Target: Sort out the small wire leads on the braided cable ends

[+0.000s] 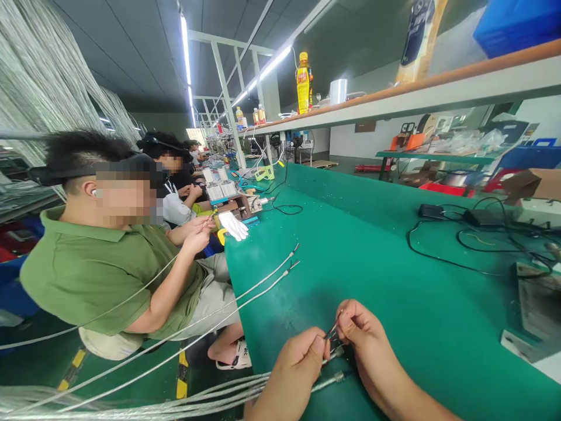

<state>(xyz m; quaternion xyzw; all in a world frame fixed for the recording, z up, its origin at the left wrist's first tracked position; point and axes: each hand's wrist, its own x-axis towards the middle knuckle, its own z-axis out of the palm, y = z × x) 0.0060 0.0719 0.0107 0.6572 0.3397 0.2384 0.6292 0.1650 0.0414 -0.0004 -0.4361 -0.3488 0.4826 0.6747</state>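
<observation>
My left hand [304, 359] is closed in a pinch on the thin dark wires at the end of a pale braided cable, low on the green table. Just to its right, my right hand [357, 330] pinches the tips of the same wires between thumb and fingers. Below and between the hands lie more cable ends [336, 378], and a bundle of braided cables [236, 389] runs off to the lower left. Two separate cables [263, 286] with split wire ends rest across the table edge, ahead and left of my hands.
A person in a green shirt sits at the left, holding a cable. White gloves [233, 225] and a metal fixture [236, 204] stand at the table's far left. Black adapters [482, 217] and cords lie right, near a metal plate [537, 298]. A shelf [372, 108] with bottles runs above.
</observation>
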